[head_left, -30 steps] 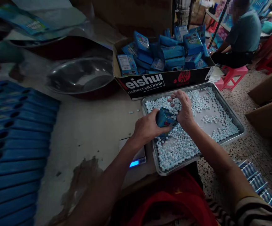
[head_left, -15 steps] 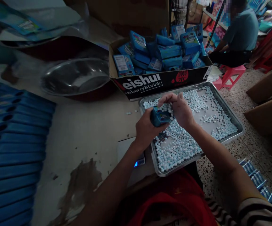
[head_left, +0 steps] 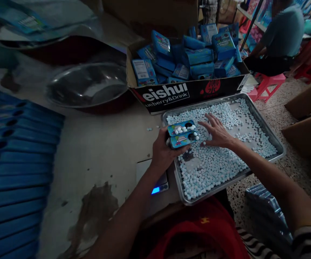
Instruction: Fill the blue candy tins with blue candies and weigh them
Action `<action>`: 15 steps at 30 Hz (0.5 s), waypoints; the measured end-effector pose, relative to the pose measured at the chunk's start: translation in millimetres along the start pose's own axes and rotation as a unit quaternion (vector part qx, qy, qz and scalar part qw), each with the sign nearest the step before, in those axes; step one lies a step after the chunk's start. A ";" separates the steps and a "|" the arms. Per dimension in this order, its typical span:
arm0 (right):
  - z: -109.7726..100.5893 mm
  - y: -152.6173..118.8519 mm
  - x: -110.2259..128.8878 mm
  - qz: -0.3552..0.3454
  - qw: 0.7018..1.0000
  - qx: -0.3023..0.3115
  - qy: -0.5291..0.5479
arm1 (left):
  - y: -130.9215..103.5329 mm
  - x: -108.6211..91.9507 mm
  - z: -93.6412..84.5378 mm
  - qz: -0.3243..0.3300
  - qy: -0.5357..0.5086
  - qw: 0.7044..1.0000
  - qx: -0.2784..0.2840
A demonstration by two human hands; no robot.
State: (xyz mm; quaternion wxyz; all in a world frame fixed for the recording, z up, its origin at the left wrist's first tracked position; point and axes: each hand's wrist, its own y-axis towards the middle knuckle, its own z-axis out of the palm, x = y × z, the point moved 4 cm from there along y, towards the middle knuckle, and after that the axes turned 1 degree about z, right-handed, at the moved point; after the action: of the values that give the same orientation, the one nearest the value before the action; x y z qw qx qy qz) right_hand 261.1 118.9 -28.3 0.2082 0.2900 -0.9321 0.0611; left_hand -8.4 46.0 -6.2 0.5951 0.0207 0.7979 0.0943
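Note:
Two small blue candy boxes are held side by side in my left hand, over the near left part of a metal tray. Each box shows a dark round hole in its upward face, and several white candies lie on top around the holes. My right hand hovers over the tray just right of the boxes, fingers spread, apart from them. One candy seems to be near its thumb. Pale blue and white candies cover much of the tray.
Behind the tray stands a carton heaped with blue boxes. A small scale with a lit display is left of the tray. A metal bowl and rows of blue boxes lie leftward. A person sits on a pink stool.
My right hand has drawn back to the right from the boxes, and its fingers have spread. The boxes have turned so their holed faces show, with candies on top.

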 end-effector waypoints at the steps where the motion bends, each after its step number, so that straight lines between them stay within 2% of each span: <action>1: 9.4 6.8 3.7 -0.017 0.999 0.025 -0.040 | -0.3 -1.7 4.2 -0.032 -0.049 0.998 0.020; 3: 23.1 20.2 15.6 -0.038 0.994 0.052 -0.090 | -1.9 -7.5 10.8 -0.086 -0.111 0.988 0.064; 5: 30.6 28.5 30.0 -0.060 0.991 0.058 -0.107 | -4.8 -15.6 10.4 -0.104 -0.074 0.988 0.083; 7: 35.2 28.4 42.9 -0.095 0.988 0.070 -0.103 | -8.1 -24.8 3.0 -0.067 0.042 0.995 0.066; 10: 39.2 16.9 51.5 -0.132 0.982 0.113 -0.078 | -13.5 -34.7 -9.5 0.035 0.192 0.981 0.017; 12: 36.0 10.9 47.3 -0.093 0.989 0.108 -0.035 | -16.3 -33.3 -13.9 0.071 0.198 0.978 0.002; 14: 24.6 10.0 35.5 0.018 0.995 0.037 0.086 | -18.4 -26.0 -14.1 0.059 0.132 0.989 0.004; 15: 17.1 10.1 28.0 0.088 0.979 -0.015 0.181 | -19.5 -21.1 -12.4 0.039 0.080 0.996 0.009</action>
State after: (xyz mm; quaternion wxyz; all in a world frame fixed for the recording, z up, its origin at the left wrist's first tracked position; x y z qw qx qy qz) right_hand 228.5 108.8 -31.8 0.3718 0.1876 -0.9017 0.1165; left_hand -12.5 22.2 13.8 0.5249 0.0498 0.8423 0.1120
